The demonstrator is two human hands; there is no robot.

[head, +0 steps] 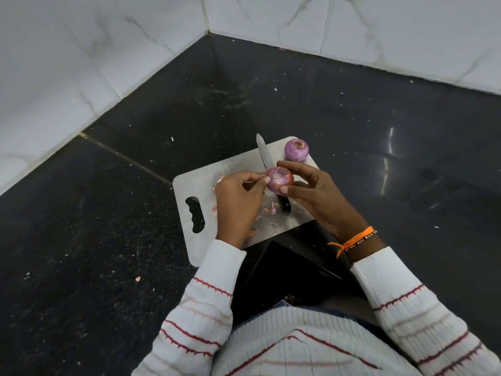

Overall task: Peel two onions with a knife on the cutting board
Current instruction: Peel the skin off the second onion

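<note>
A steel cutting board lies on the dark floor. Above its middle I hold a purple onion: my right hand grips it from the right, and my left hand pinches its skin at the left side with thumb and fingertips. The knife lies flat on the board under the onion, its blade pointing away and its black handle toward me; neither hand touches it. A second purple onion, peeled, sits at the board's far right corner.
Onion skin scraps lie on the board near the knife handle, and one piece on the floor to the left. White marble walls meet in a corner beyond the board. My legs are just behind the board's near edge.
</note>
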